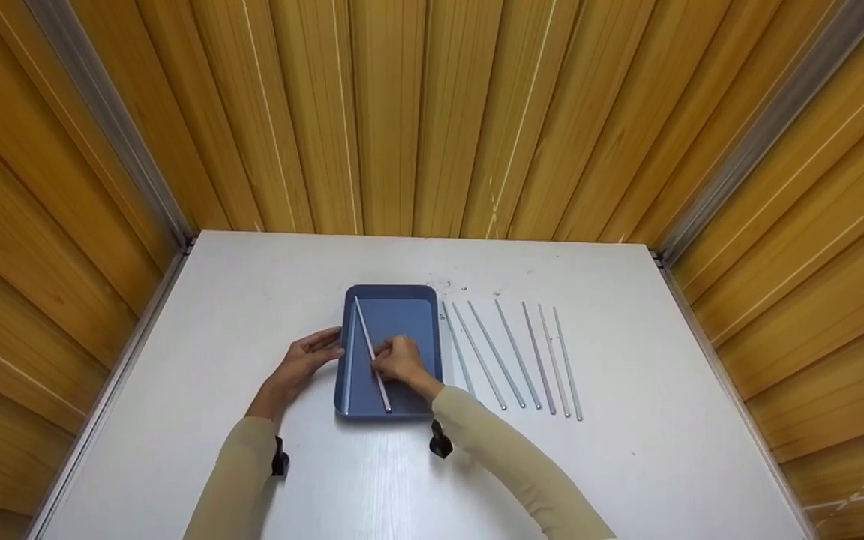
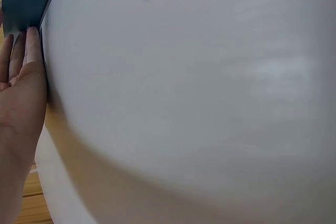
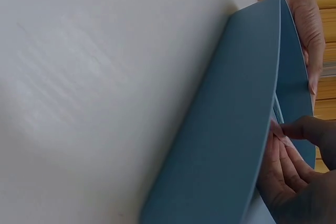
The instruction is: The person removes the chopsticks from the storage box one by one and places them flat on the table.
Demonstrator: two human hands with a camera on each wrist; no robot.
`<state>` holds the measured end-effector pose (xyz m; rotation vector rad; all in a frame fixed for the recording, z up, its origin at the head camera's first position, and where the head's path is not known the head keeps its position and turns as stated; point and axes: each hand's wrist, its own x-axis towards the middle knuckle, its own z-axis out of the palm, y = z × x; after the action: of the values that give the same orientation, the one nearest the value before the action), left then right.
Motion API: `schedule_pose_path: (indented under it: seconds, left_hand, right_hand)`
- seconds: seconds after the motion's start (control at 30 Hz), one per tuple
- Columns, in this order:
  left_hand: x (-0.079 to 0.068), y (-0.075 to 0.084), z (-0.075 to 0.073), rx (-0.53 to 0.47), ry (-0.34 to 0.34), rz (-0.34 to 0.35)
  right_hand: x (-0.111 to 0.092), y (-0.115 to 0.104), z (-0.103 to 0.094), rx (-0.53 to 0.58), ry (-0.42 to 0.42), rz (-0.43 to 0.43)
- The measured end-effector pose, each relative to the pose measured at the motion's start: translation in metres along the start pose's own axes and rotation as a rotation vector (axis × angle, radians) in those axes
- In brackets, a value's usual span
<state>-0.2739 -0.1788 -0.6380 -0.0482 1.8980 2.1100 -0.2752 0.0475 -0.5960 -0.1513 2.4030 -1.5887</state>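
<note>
A blue rectangular tray [image 1: 402,315] lies on the white table. My right hand [image 1: 400,360] is over its floor, thumb and fingers pinching a slim metal chopstick [image 1: 364,324] about midway along. That chopstick slants inside the tray, its thin end toward the far left corner. At the tray's left side, my left hand [image 1: 304,365] touches the outer wall with its fingers extended; the left wrist view shows the fingers [image 2: 32,45] against the wall. In the right wrist view the near tray wall [image 3: 226,93] hides part of the right hand.
Right of the tray, several metal chopsticks [image 1: 511,345] lie side by side on the white table [image 1: 672,465], the closest near the tray's right wall. A thin pale line runs along the tray's left inner side. Wood-patterned walls [image 1: 387,112] enclose the table's back and sides.
</note>
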Motion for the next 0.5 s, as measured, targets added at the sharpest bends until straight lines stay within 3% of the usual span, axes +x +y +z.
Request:
schedule_pose_path:
  seconds: [0.5]
  left_hand:
    - [0.003,-0.003,0.001,0.036,0.012,0.023]
  right_hand:
    - [-0.017,-0.013,-0.032,0.042,-0.019,-0.053]
